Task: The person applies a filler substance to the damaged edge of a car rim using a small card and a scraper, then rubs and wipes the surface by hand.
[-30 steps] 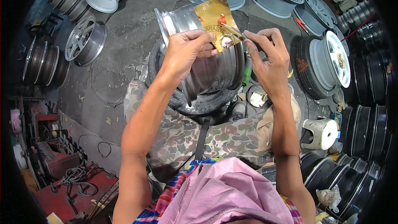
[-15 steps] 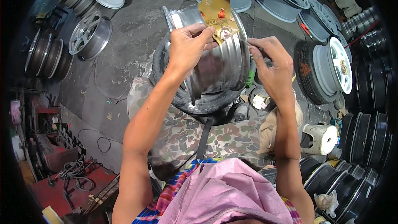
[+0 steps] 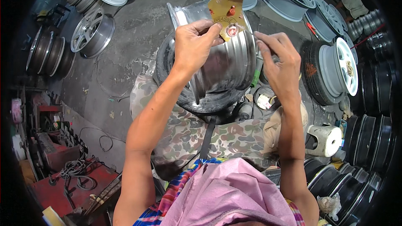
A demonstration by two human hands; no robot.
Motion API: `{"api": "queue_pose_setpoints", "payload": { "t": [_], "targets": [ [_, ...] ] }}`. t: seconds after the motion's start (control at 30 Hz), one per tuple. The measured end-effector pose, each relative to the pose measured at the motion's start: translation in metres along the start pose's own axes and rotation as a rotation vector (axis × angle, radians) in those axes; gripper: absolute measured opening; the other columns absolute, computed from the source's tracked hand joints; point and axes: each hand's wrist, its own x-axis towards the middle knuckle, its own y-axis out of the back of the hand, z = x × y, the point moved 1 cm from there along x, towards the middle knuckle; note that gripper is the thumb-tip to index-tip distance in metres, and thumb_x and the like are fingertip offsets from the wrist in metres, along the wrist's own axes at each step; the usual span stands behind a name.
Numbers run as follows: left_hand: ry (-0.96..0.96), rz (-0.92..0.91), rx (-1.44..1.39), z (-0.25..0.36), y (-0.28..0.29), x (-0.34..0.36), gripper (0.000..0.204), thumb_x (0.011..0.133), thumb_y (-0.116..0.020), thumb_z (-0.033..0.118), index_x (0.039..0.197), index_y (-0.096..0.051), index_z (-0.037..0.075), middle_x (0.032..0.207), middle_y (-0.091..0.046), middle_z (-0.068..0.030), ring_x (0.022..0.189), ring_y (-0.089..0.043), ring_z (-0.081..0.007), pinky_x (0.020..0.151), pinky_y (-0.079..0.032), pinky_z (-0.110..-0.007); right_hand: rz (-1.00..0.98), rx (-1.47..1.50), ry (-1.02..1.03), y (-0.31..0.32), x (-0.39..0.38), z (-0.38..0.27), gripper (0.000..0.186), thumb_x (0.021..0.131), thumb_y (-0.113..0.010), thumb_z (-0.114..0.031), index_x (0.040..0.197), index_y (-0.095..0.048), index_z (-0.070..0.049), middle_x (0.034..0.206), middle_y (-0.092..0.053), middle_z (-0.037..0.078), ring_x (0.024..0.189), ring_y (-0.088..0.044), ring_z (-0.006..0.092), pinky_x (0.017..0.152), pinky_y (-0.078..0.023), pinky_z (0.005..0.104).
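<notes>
Camouflage trousers: the person's lap [image 3: 234, 138] spreads across the lower centre of the frame.
Tyre: a dark, scuffed tyre [image 3: 205, 106] lies at the centre, under the rim.
Rim: a silver wheel rim [image 3: 224, 69] rests on its side at upper centre, its barrel shiny and ridged, with darker smudges lower down.
Right hand: the right hand [image 3: 281, 60] is just beside the rim's right edge, thumb and forefinger bent toward each other, tips close; whether something thin sits between them, I cannot tell.
Left hand: the left hand [image 3: 193, 48] has thumb and fingers clamped on the sheet's lower left part, in front of the rim.
Sheet: the gold sheet [image 3: 221, 10], at upper centre, curves slightly and bears red figures and dark lettering.
Dab: a whitish and reddish dab [image 3: 233, 31] sits near the sheet's lower edge.
</notes>
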Motion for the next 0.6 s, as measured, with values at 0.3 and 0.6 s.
{"api": "queue_pose_setpoints", "payload": {
  "t": [0.3,0.6],
  "targets": [
    [0.012,0.001,-0.046,0.000,-0.004,0.000,0.025,0.098,-0.069,0.010,0.109,-0.071,-0.012,0.102,-0.073,-0.0184,0.091,-0.073,-0.0198,0.083,-0.065,-0.032,0.064,0.018,0.018,-0.001,0.002,0.003,0.018,0.091,-0.070,-0.003,0.109,-0.076,-0.003,0.088,-0.065,0.012,0.077,-0.065,0.0253,0.072,-0.052,0.0351],
    [0.001,-0.004,-0.060,-0.001,-0.005,0.001,0.024,0.098,-0.070,0.009,0.109,-0.071,-0.012,0.101,-0.074,-0.0173,0.091,-0.074,-0.0203,0.084,-0.065,-0.033,0.038,0.036,-0.027,-0.003,0.002,-0.004,0.018,0.091,-0.070,-0.003,0.108,-0.076,-0.003,0.087,-0.064,0.013,0.076,-0.064,0.0261,0.071,-0.051,0.0356]
  ]
}}
